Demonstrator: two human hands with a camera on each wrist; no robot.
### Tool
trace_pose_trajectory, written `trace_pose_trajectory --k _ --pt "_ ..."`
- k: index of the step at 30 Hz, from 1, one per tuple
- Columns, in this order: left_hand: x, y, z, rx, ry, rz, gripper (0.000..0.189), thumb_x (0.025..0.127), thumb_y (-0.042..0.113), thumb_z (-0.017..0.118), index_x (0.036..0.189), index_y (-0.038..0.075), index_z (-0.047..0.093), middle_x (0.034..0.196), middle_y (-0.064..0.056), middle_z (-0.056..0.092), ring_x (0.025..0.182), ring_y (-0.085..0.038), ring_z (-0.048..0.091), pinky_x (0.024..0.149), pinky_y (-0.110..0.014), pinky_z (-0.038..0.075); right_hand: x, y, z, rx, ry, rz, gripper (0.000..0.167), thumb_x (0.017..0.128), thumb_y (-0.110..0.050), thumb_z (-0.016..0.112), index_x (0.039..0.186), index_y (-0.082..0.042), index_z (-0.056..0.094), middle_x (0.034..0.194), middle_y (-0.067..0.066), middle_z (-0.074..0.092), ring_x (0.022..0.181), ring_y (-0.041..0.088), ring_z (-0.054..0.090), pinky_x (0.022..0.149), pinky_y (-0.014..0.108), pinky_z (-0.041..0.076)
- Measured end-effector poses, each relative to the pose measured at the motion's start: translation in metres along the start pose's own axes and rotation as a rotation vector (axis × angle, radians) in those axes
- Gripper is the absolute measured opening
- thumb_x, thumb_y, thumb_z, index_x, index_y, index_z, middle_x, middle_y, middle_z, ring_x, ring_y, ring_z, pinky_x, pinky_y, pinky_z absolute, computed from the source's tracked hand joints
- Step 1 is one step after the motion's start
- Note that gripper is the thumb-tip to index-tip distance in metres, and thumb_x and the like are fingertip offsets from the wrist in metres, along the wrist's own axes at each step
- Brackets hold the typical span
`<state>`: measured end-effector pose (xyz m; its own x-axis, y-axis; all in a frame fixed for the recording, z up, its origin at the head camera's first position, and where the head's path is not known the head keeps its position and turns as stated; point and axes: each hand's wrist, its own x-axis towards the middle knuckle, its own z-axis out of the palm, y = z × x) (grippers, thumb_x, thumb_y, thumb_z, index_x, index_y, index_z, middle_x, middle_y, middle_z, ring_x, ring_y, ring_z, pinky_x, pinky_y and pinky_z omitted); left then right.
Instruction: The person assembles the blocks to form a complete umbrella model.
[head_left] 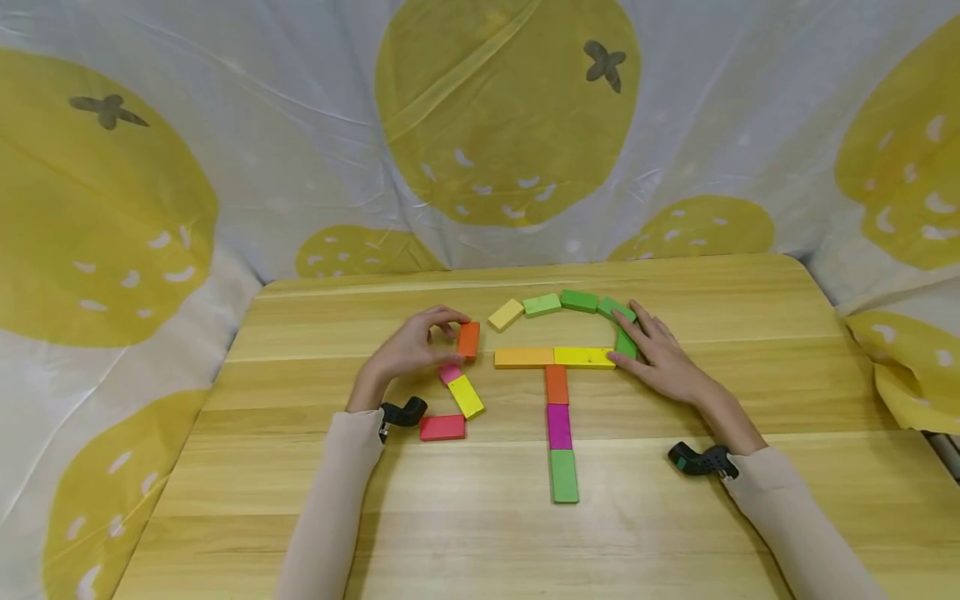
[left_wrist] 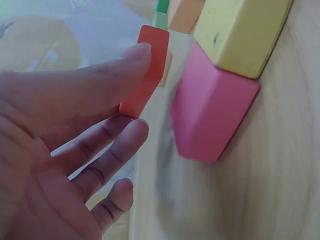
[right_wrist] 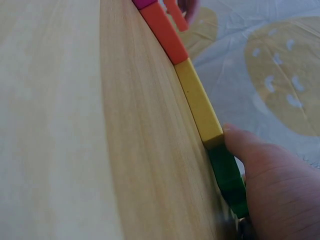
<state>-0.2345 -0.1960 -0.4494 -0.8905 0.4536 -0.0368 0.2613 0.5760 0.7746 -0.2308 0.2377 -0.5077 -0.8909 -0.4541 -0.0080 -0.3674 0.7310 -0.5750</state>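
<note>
My left hand (head_left: 412, 343) pinches an orange-red block (head_left: 469, 339) between thumb and fingertips, just behind a pink block (head_left: 450, 373). In the left wrist view the held block stands apart from that pink block, its other fingers loosely spread. On the right, my right hand (head_left: 664, 360) rests with fairly straight fingers over the green blocks (head_left: 626, 342) at the end of a curved row. The thumb of that hand touches the end of a yellow block (head_left: 582, 358), beside the green one. Part of the green blocks is hidden under the fingers.
The curve continues left through a dark green block (head_left: 579, 301), a light green block (head_left: 542, 305) and a pale yellow block (head_left: 506, 315). A light orange block (head_left: 523, 358) abuts the yellow one. Below run orange, magenta (head_left: 558, 427) and green blocks. Yellow and red (head_left: 442, 427) blocks lie left.
</note>
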Motion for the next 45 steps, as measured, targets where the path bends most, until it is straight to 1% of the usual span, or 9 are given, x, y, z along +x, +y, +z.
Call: trace_pose_trajectory --k 3,7,11,14,23,30,37,41,45 --pt "0.007 -0.001 0.005 -0.005 -0.028 -0.013 0.057 0.083 0.010 0.087 0.136 0.010 0.066 0.120 -0.008 0.064 0.110 -0.026 0.059 0.099 -0.041 0.049 0.000 0.000 0.000 -0.002 0.001 0.003 0.078 0.106 -0.041 0.056 0.168 -0.018 0.015 0.174 0.020 -0.003 0.157 0.055 0.003 0.123 0.074 0.005" --pt "0.014 -0.001 0.011 -0.014 -0.066 -0.013 0.057 0.083 0.008 0.087 0.136 0.009 0.065 0.118 -0.010 0.064 0.110 -0.027 0.059 0.100 -0.042 0.050 0.000 0.000 0.001 -0.004 0.001 0.005 0.078 0.106 -0.041 0.056 0.168 -0.018 0.015 0.174 0.020 -0.003 0.157 0.055 0.003 0.123 0.074 0.005" --pt "0.016 -0.001 0.015 0.006 -0.085 0.018 0.058 0.083 0.008 0.087 0.136 0.005 0.065 0.119 -0.012 0.064 0.109 -0.028 0.058 0.098 -0.040 0.051 0.000 0.000 0.001 -0.002 0.003 0.002 0.078 0.106 -0.041 0.056 0.168 -0.018 0.015 0.174 0.021 -0.003 0.157 0.056 0.003 0.123 0.074 0.005" --pt "0.017 -0.001 0.017 0.014 -0.078 0.026 0.058 0.083 0.008 0.087 0.136 0.004 0.064 0.120 -0.013 0.064 0.109 -0.027 0.058 0.097 -0.039 0.051 0.000 -0.001 0.001 -0.002 0.001 0.003 0.078 0.106 -0.041 0.056 0.168 -0.018 0.015 0.174 0.021 -0.003 0.156 0.056 0.003 0.123 0.074 0.005" --pt "0.020 0.000 0.022 0.002 -0.038 -0.006 0.060 0.082 0.010 0.088 0.137 0.004 0.064 0.120 -0.014 0.064 0.110 -0.030 0.059 0.100 -0.045 0.050 0.001 -0.001 0.001 -0.001 0.004 -0.003 0.078 0.106 -0.040 0.057 0.168 -0.017 0.016 0.174 0.022 -0.001 0.157 0.055 0.004 0.124 0.073 0.006" --pt "0.021 0.000 0.025 0.011 -0.009 -0.010 0.058 0.082 0.009 0.088 0.135 0.004 0.065 0.121 -0.013 0.063 0.108 -0.029 0.059 0.099 -0.043 0.051 0.002 0.001 0.001 -0.003 0.010 -0.012 0.079 0.105 -0.040 0.057 0.168 -0.017 0.015 0.174 0.022 -0.001 0.158 0.054 0.004 0.125 0.070 0.005" --pt "0.022 0.003 0.024 0.039 -0.013 -0.020 0.058 0.083 0.010 0.088 0.136 0.004 0.065 0.119 -0.014 0.063 0.107 -0.029 0.058 0.097 -0.042 0.051 0.003 0.001 0.000 -0.001 0.010 -0.016 0.079 0.105 -0.040 0.057 0.168 -0.015 0.016 0.174 0.023 -0.001 0.158 0.053 0.005 0.126 0.068 0.004" --pt "0.022 0.007 0.022 0.056 -0.024 -0.044 0.059 0.085 0.013 0.086 0.138 0.001 0.062 0.123 -0.015 0.062 0.111 -0.031 0.059 0.100 -0.045 0.051 0.002 0.000 0.000 0.001 0.008 -0.014 0.079 0.105 -0.040 0.058 0.167 -0.015 0.016 0.174 0.023 -0.001 0.158 0.054 0.005 0.126 0.068 0.004" --pt "0.028 0.013 0.021 0.105 0.022 -0.068 0.055 0.091 0.021 0.081 0.139 0.001 0.061 0.130 -0.014 0.063 0.120 -0.033 0.059 0.108 -0.050 0.047 0.002 0.000 0.000 0.003 0.009 -0.013 0.079 0.105 -0.040 0.058 0.167 -0.015 0.017 0.174 0.023 0.000 0.158 0.054 0.005 0.126 0.068 0.005"
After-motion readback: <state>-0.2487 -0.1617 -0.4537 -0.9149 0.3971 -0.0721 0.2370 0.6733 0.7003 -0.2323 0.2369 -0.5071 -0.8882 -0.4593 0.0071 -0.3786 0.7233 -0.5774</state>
